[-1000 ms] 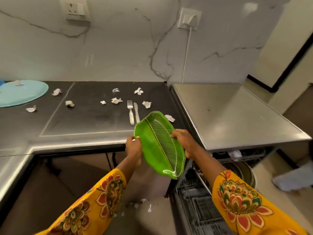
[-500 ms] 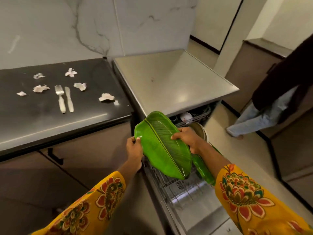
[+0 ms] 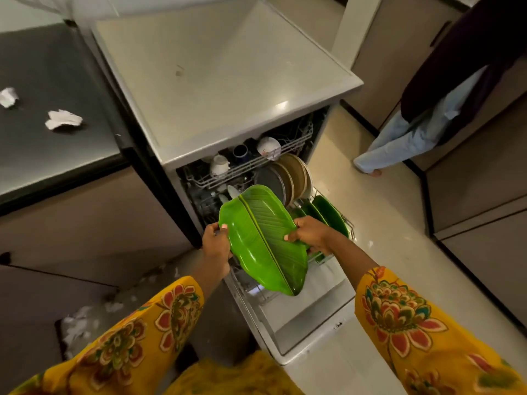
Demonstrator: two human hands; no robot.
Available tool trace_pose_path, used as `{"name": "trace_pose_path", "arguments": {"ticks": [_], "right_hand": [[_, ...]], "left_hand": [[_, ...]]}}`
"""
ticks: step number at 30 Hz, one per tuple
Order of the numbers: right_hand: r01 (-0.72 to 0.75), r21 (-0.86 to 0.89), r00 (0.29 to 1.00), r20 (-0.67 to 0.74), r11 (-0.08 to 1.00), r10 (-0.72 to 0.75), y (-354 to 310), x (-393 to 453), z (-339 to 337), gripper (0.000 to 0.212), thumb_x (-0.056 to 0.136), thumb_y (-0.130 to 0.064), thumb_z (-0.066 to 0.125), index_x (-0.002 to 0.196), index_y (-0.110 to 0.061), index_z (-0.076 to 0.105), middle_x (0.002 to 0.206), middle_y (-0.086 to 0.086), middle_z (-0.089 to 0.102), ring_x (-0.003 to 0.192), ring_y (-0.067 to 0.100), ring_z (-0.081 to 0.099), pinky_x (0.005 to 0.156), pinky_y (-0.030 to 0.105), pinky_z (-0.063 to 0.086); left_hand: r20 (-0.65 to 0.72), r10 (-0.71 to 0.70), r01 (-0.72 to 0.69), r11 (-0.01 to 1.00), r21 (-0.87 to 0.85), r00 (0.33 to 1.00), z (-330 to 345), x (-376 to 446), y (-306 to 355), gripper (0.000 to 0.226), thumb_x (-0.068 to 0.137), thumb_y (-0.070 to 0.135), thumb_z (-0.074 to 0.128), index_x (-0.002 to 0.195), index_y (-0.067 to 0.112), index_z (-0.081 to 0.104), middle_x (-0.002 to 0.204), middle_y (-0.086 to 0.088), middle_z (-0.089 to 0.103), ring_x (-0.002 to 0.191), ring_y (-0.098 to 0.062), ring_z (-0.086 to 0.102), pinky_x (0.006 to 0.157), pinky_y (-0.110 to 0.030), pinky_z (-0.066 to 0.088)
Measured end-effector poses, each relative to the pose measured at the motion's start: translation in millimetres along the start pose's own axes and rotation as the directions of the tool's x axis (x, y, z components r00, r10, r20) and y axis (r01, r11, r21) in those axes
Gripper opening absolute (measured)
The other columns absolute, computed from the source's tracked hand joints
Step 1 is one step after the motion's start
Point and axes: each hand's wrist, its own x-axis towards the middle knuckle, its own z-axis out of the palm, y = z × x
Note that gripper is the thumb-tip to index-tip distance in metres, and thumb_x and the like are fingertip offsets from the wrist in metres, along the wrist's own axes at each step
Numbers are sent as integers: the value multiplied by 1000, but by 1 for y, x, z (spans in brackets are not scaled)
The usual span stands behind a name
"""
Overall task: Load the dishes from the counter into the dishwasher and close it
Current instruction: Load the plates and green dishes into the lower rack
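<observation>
The left hand [image 3: 216, 246] grips the left long edge of the green leaf-shaped plate [image 3: 263, 240], its fingers [image 3: 224, 228] curled over the rim with the thumb on the upper face. The right hand [image 3: 312, 233] pinches the opposite long edge, fingertips [image 3: 289, 238] resting on the ribbed face and the rest of the hand behind it. Held between both hands, the plate is tilted, its pointed end nearest the camera, and it hangs over the pulled-out lower rack [image 3: 322, 259] of the open dishwasher [image 3: 299, 317].

In that rack, just behind the right hand, more green plates [image 3: 330, 213] stand on edge; farther in stand round brown and grey plates [image 3: 292, 175]. The upper rack [image 3: 251, 163] carries a white cup [image 3: 219, 166], a dark blue cup [image 3: 240, 151] and a white bowl [image 3: 268, 148]. The dishwasher door [image 3: 308, 315] lies folded down; a small dark mark near its front edge is too small to read.

Both forearms wear yellow floral sleeves [image 3: 399, 315]. To the left, the dark tabletop [image 3: 57, 155] holds crumpled white paper scraps [image 3: 63, 119]; more white scraps [image 3: 79, 323] lie on the floor below. At the upper right another person's legs in pale jeans [image 3: 407, 138] stand on the floor.
</observation>
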Motion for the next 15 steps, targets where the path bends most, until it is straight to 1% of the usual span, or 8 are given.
{"name": "trace_pose_path", "arguments": {"ticks": [2,3,6,7,9,10,12,15], "right_hand": [[-18,-2,1000,4,1000,18,13,9,-9,29,92,-5,55,121,-3,52,115,20,62,106,38,61,86,54,51],[-24,9,1000,2,1000,24,19,16,-14,26,92,-5,54,118,-4,53,112,20,62,104,38,62,84,53,52],[-37,24,999,-13,999,37,33,33,-26,8,93,-4,52,97,-10,55,90,13,62,79,28,62,64,37,53],[-35,12,999,-22,999,35,37,39,-29,7,93,-4,53,96,-10,56,88,12,62,77,26,62,63,35,53],[-14,-70,999,-46,997,11,46,54,-37,15,91,-8,56,106,-6,58,97,16,64,87,31,64,73,44,56],[1,-135,998,-68,991,-10,50,62,-41,20,90,-10,58,109,-5,59,101,18,65,92,34,65,78,48,56],[34,-238,992,-110,971,-61,57,75,-48,22,89,-12,59,109,-4,62,104,20,66,95,35,65,82,46,55],[28,-284,984,-161,958,-76,67,102,-60,21,90,-13,58,106,-2,63,99,20,64,90,34,64,76,40,53]], "left_hand": [[-3,-35,35,999,-4,999,13,5,-9,8,100,19,45,101,13,49,77,-2,52,61,-15,47,53,-28,38],[4,-66,66,998,-11,998,20,9,-14,8,99,18,45,96,14,51,76,-3,53,61,-15,48,54,-28,38],[42,-157,157,988,4,987,41,19,-24,18,98,15,45,80,19,49,73,-3,50,60,-14,44,56,-27,37],[67,-180,180,984,2,981,46,21,-26,20,98,15,45,79,18,48,72,-2,50,59,-13,43,57,-27,37],[103,-218,217,976,21,970,59,29,-30,22,99,15,44,78,18,49,68,-1,46,55,-11,40,55,-23,36],[114,-233,231,972,34,966,66,32,-32,22,99,15,43,78,19,50,67,0,46,55,-10,38,53,-22,34],[142,-275,271,961,46,951,77,37,-34,16,99,17,43,87,22,53,76,2,51,62,-8,44,57,-23,37],[180,-357,353,934,54,917,93,48,-39,14,99,20,43,110,21,53,95,3,57,83,-10,51,80,-31,40]]}}
